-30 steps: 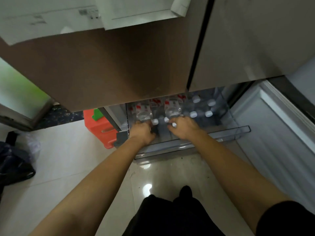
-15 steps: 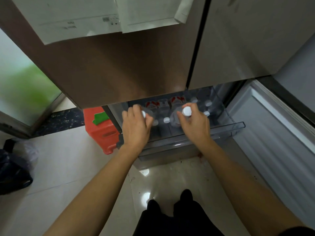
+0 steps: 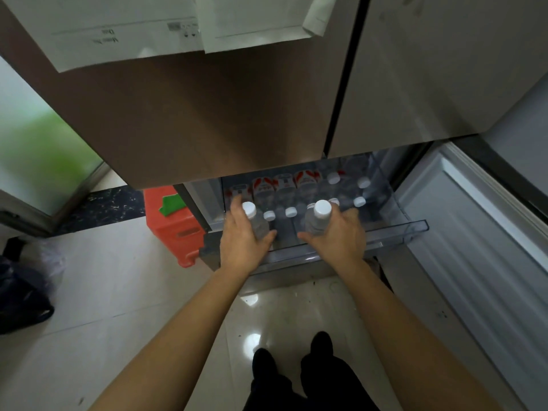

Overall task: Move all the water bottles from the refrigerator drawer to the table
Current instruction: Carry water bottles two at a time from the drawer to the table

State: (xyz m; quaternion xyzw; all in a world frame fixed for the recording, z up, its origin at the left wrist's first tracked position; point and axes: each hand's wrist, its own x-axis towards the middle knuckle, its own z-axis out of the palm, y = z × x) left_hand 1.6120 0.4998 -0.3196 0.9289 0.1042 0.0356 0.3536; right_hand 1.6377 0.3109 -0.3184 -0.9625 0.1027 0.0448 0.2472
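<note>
Just below the middle of the frame I see both hands, each curled round a clear water bottle with a white cap, over the open refrigerator drawer [image 3: 410, 228].

The left hand [image 3: 240, 241] grips the left bottle [image 3: 258, 226] by its body. The thumb wraps the near side, the fingers [image 3: 235, 206] curl round the far side, and the cap stands clear above them.

The right hand [image 3: 341, 240] grips the right bottle [image 3: 316, 224] the same way, thumb toward the centre and cap pointing up at me. I cannot tell whether either bottle's base touches the drawer.

Behind the hands, more bottles [image 3: 283, 188] fill the drawer, some showing red and white labels, others only white caps.

An orange stool [image 3: 172, 229] stands at centre left on the pale floor [image 3: 118, 277]. Papers [image 3: 124, 31] hang on the refrigerator door at the upper left.
</note>
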